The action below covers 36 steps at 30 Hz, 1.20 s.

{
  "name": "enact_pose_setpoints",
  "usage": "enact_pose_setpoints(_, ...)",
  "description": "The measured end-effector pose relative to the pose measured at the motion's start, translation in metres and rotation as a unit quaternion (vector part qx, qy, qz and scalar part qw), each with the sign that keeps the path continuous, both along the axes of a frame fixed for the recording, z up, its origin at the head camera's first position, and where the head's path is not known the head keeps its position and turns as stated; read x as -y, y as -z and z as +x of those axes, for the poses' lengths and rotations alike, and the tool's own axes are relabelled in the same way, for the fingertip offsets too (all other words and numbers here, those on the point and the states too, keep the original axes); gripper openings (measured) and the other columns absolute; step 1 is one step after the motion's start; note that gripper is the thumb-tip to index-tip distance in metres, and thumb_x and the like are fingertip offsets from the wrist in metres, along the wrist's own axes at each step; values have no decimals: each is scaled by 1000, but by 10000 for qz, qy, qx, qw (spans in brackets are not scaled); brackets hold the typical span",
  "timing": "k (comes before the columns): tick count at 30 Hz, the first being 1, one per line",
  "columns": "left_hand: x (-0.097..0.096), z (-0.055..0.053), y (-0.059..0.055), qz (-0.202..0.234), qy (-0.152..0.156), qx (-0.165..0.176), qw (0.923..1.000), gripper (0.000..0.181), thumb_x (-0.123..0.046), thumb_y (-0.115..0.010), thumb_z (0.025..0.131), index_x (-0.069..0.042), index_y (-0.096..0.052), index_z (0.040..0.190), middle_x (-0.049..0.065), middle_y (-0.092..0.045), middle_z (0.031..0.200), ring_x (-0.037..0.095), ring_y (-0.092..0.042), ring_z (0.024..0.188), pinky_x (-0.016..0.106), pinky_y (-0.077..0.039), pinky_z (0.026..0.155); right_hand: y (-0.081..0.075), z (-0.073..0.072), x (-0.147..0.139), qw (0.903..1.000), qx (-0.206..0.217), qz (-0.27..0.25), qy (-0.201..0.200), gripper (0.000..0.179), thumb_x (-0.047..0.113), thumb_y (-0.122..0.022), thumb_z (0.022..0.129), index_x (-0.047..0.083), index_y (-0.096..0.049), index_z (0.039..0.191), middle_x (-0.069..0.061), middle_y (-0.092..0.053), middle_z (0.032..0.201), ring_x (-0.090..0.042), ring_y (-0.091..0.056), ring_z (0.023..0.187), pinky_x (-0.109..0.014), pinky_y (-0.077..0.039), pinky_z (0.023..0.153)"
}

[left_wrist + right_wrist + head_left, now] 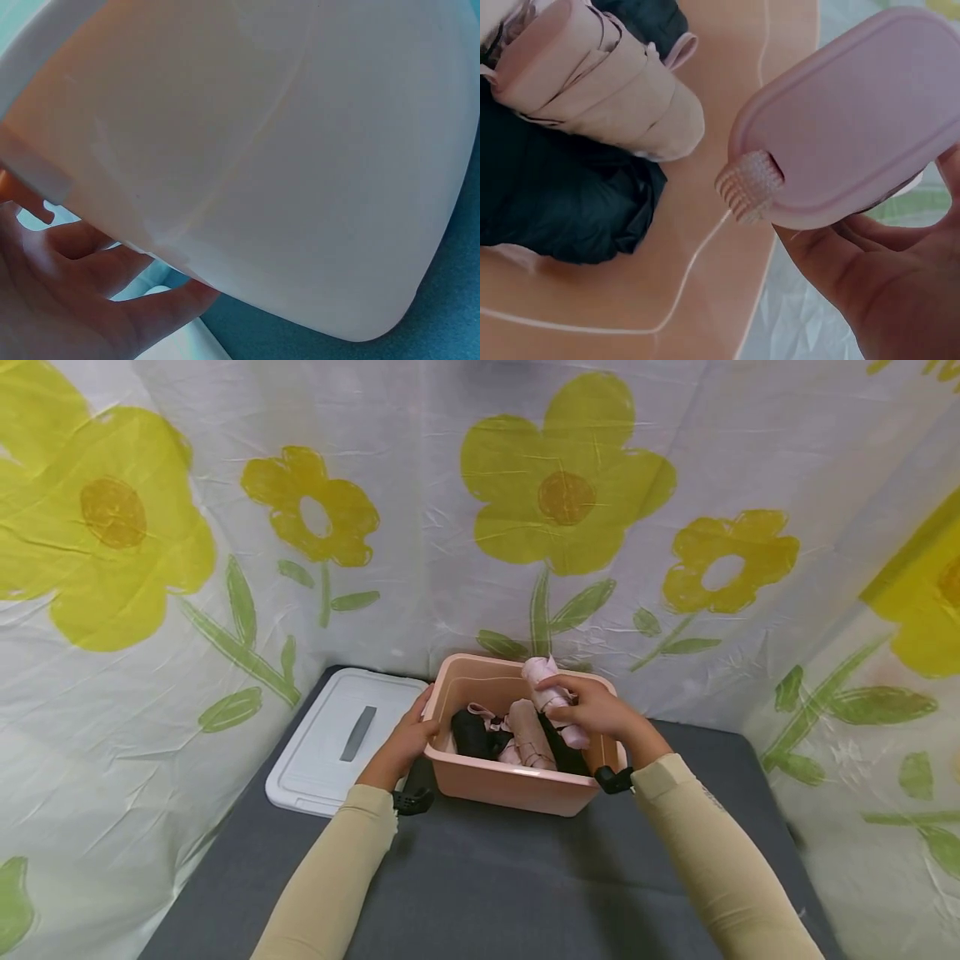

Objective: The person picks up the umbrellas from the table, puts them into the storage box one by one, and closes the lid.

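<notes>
My right hand [596, 706] holds a pale pink folded umbrella [546, 681] above the right side of a peach plastic storage box [517, 783]. In the right wrist view, the flat oval end of its handle [855, 127] faces the camera, with a short ribbed strap [750, 186] poking out. At the box's left rim, my left hand [407, 735] grips the side wall, its fingers against the outside. Inside the box lie a beige folded umbrella [530, 735], a black bundle [471, 733] to its left and dark fabric [562, 195] to its right.
A white lid [318, 735] with a grey handle [359, 733] lies left of the box. Both rest on a dark grey table [480, 877]. Behind and at the sides hangs a white curtain [420, 527] with yellow flowers, close to the box's back.
</notes>
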State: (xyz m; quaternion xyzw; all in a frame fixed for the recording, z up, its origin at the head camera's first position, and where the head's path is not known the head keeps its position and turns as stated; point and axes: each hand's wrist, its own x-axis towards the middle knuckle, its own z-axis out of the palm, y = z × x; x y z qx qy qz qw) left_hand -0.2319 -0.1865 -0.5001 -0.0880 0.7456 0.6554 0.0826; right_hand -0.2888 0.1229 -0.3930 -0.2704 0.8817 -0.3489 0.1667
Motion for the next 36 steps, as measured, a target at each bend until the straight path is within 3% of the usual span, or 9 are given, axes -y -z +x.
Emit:
enact_pose_setpoints(6, 0, 0, 1, 77, -27, -22, 10000, 81, -6, -43, 87, -38, -13, 155, 19, -29, 156, 43, -42, 133, 56, -46, 97, -1, -4, 15, 9992, 93, 353, -144, 43, 20, -61, 92, 24, -56, 134, -11, -47, 143, -28, -56, 106, -36, -50, 81)
enact_pose_setpoints(11, 2, -1, 4, 122, -30, -39, 9999, 82, -5, -44, 87, -40, -15, 154, 18, -29, 156, 43, -42, 133, 58, -44, 97, 6, -10, 25, 9966, 200, 489, -630, 43, 17, -56, 93, 21, -55, 136, -11, -46, 142, -26, -52, 95, -35, -44, 78)
enact_pose_setpoints(15, 2, -1, 4, 94, -18, -60, 9999, 81, -5, -44, 87, -41, -15, 154, 16, -26, 158, 41, -41, 134, 58, -44, 98, 13, -16, 32, 9941, 265, 537, -901, 43, 17, -55, 94, 20, -54, 137, -11, -47, 143, -24, -53, 102, -35, -44, 81)
enact_pose_setpoints(24, 1, 0, 3, 36, 4, -33, 10000, 80, -5, -44, 89, -40, -14, 155, 12, -21, 161, 40, -37, 137, 58, -41, 100, 16, -19, 46, 9889, 1040, 402, -983, 45, 11, -55, 92, 16, -53, 137, -13, -41, 143, -27, -51, 110, -33, -49, 82)
enact_pose_setpoints(33, 1, -2, 2, 202, 10, -11, 9998, 80, -7, -45, 89, -38, -14, 155, 13, -23, 160, 40, -38, 137, 56, -43, 100, 26, -30, 55, 9855, 1072, 458, -1233, 45, 5, -58, 90, 11, -57, 134, -13, -38, 150, -29, -42, 126, -37, -45, 92)
enact_pose_setpoints(36, 1, -1, 2, 192, -3, -26, 9998, 80, -5, -45, 88, -36, -14, 155, 15, -24, 159, 41, -40, 135, 56, -42, 100, 29, -33, 59, 9835, 1146, 593, -1270, 44, 5, -59, 90, 11, -57, 134, -12, -41, 146, -25, -45, 121, -35, -45, 91)
